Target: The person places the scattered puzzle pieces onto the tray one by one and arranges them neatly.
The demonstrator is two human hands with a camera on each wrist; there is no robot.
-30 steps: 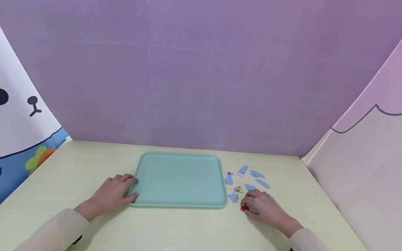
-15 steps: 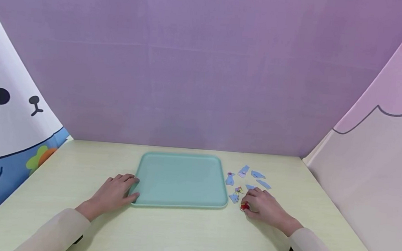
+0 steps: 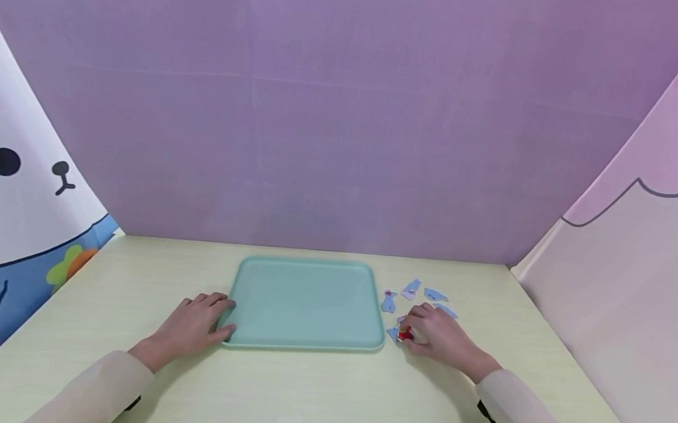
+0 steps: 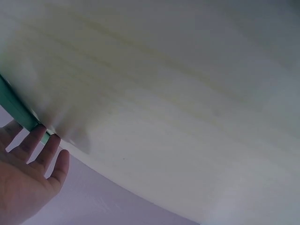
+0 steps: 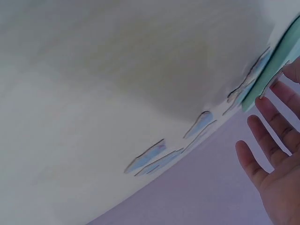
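**Right hand [image 3: 439, 337] pinched a red-patterned piece [image 3: 405, 334] beside a pale green tray [image 3: 308, 305]**

A person, seen from head height, worked with two bare hands at a light wood-toned bench [image 3: 300, 401]. The rectangular tray with rounded corners lay flat near the middle of the bench. The left hand [image 3: 189, 328] rested at its left edge, fingers loosely bent and touching the rim, thumb set apart near the front left corner.

The right hand was just off the tray's right side, near its front corner. Thumb and fingertips pinched the small, flat red-patterned piece between them; the right wrist view showed it nearly edge-on, the other fingers spread. Whether it touched the pieces below could not be told.

Around that hand lay thin, irregular blue pieces. One [image 3: 392, 334] was partly hidden beside the fingertips. Another [image 3: 388, 301] lay close to the tray's right edge; two more [image 3: 411, 289] lay farther back, and one [image 3: 445, 310] was partly covered by the hand.

Both forearms wore beige sleeves [image 3: 529, 412]. A purple backdrop [image 3: 347, 112] rose behind the bench. A panel with a white cartoon animal [image 3: 22, 213] stood on the left, a pink and off-white one [image 3: 639, 275] on the right.
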